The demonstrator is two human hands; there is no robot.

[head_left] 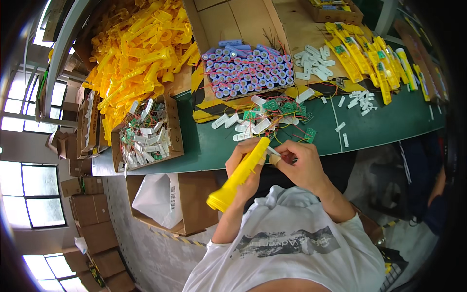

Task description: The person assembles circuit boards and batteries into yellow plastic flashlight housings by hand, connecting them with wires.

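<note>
My left hand (251, 183) is wrapped around a yellow plastic shell (237, 181), long and tapered with a wider end toward the lower left. At its narrow upper end, my right hand (305, 166) pinches a small white piece (274, 151) against or close to the shell; whether the two are joined is hidden by the fingers. Just beyond my hands lies a loose pile of white plastic parts (261, 126) and green circuit boards (289, 108) with thin red wires. Both hands are at the near edge of the green table (194, 146).
A tall heap of yellow shells (141, 48) fills the far left. In front of it stands a carton (173, 131) of white parts and boards. An open box (277, 24) holds purple cylindrical cells (248, 73). Yellow shells with boards (345, 58) lie at right, near small white pieces (362, 102).
</note>
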